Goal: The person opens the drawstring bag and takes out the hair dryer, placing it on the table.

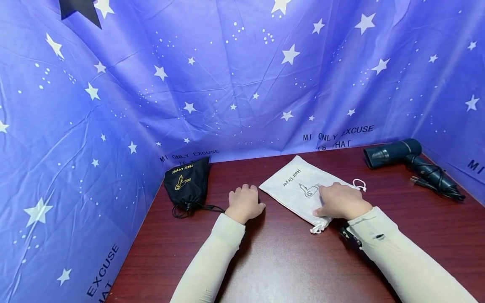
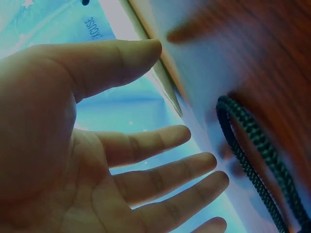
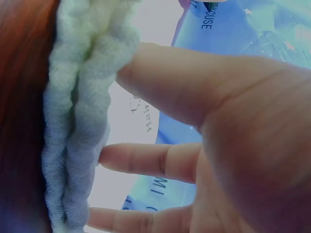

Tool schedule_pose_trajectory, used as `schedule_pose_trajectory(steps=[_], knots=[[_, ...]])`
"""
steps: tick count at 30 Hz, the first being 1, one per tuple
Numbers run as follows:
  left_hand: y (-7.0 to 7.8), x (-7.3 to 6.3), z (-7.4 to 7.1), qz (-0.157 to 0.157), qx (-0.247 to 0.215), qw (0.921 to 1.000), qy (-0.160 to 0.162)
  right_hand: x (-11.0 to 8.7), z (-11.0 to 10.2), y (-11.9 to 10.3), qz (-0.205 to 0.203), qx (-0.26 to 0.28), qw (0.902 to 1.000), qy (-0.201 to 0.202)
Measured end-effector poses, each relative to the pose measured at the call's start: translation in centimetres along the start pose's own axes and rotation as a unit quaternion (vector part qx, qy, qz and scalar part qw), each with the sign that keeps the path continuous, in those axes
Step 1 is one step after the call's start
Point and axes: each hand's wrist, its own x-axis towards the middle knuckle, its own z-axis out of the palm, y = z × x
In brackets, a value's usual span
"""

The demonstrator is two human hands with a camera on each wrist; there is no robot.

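A white drawstring bag (image 1: 293,179) printed "Hair Dryer" lies flat on the table, its gathered mouth (image 3: 80,126) filling the left of the right wrist view. My right hand (image 1: 342,201) is over the mouth end, thumb and fingers spread, fingertips (image 3: 114,158) right at the cloth. To the left of the white bag, my left hand (image 1: 244,204) is low over the table with its fingers apart and nothing in its palm (image 2: 92,194). Nearest to it is the black cord (image 2: 257,141) of a black drawstring bag (image 1: 189,183), also printed "Hair Dryer".
A dark hair dryer (image 1: 394,153) lies at the table's back right, its power cord (image 1: 435,179) wound around the handle. Blue star-printed cloth (image 1: 235,75) hangs along the back and both sides of the reddish-brown table (image 1: 288,269).
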Motion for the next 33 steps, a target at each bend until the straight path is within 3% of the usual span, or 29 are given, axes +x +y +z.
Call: schedule_pose_trajectory(steps=[33], knots=[[-0.4, 0.1, 0.3, 0.006, 0.018, 0.9998, -0.007, -1.1, -1.0, 4.1, -0.013, 0.031, 0.9992, -0.023]])
